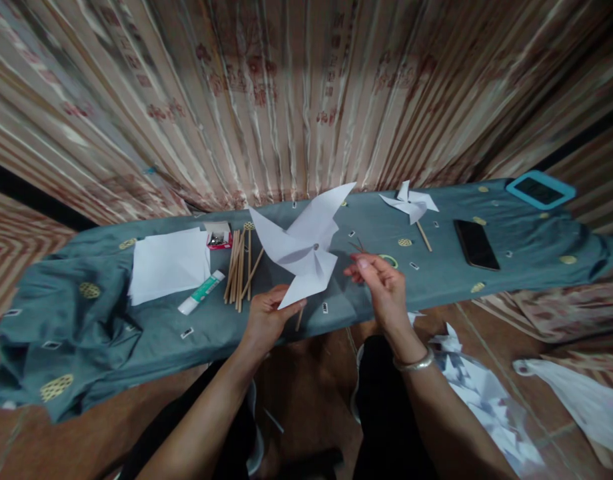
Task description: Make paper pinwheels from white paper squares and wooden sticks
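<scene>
The left hand reaches up from below, its fingers pinching the bottom blade of a white paper pinwheel and its stick. The pinwheel is held up just over the tabletop. Its longest blade points up and to the right. The right hand is beside it, fingers bent and close together, holding nothing I can see.

Left: we see paper sheets, then glue tube and sticks rightward on the counter.
Centre: pinwheel.
Far right: second pinwheel, phone.
</scene>
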The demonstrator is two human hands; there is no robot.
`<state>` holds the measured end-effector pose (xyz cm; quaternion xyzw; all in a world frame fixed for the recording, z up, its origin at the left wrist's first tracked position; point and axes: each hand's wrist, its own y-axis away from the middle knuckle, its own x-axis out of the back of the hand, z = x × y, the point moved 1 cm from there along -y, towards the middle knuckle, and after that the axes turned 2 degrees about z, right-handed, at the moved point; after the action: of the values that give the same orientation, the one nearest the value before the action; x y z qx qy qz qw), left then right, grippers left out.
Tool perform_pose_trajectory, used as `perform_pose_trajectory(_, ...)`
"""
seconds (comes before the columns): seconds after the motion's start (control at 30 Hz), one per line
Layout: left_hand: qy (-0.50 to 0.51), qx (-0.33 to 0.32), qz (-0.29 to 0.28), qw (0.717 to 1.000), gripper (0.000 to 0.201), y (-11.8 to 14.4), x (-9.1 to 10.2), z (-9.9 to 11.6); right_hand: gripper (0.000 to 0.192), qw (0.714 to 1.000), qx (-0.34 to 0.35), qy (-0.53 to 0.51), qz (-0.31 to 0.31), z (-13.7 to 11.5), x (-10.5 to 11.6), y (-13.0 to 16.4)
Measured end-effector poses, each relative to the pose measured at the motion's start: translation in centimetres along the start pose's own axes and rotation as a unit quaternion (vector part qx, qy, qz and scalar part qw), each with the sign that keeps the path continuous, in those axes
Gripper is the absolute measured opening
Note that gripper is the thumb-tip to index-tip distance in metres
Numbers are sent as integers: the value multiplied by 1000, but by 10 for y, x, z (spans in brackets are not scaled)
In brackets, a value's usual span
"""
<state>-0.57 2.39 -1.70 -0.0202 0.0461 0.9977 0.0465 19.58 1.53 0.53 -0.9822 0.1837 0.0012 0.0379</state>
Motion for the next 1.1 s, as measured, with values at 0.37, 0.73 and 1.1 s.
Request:
perform_pose_trajectory(0.37,-7,42,-47,998,15,3,-5,1,50,997,45,-31,-49,18,-1,-12)
perform_pose_trajectory(0.73,51,64,45,996,28,1,-5,-1,43,986,-81,-146,-17,8,-2,-7)
perform_pose_trajectory(1.1,68,46,54,995,22,-3,-4,3,39,964,-165,-199,-69,5,-18,9)
